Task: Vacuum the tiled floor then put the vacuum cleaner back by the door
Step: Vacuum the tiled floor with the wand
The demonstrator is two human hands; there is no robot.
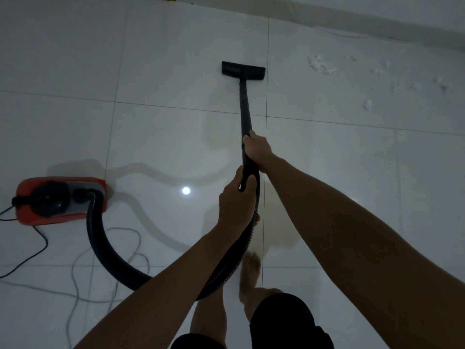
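Observation:
A black vacuum wand (pixel 244 107) runs forward over the white tiled floor (pixel 176 59) to a flat black floor nozzle (pixel 243 70) lying on the tiles. My right hand (pixel 257 146) grips the wand higher up. Just behind it, my left hand (pixel 235 200) grips the handle end where the ribbed black hose (pixel 105 250) begins. The hose curves down and left to the red and black vacuum cleaner body (pixel 60 200), which sits on the floor at the left.
White bits of debris (pixel 322 65) lie scattered on the tiles at the upper right, near the wall base (pixel 377 23). A black power cord (pixel 37 250) and a grey cable (pixel 75 273) loop on the floor at the lower left. My bare feet (pixel 249 275) stand below the hose.

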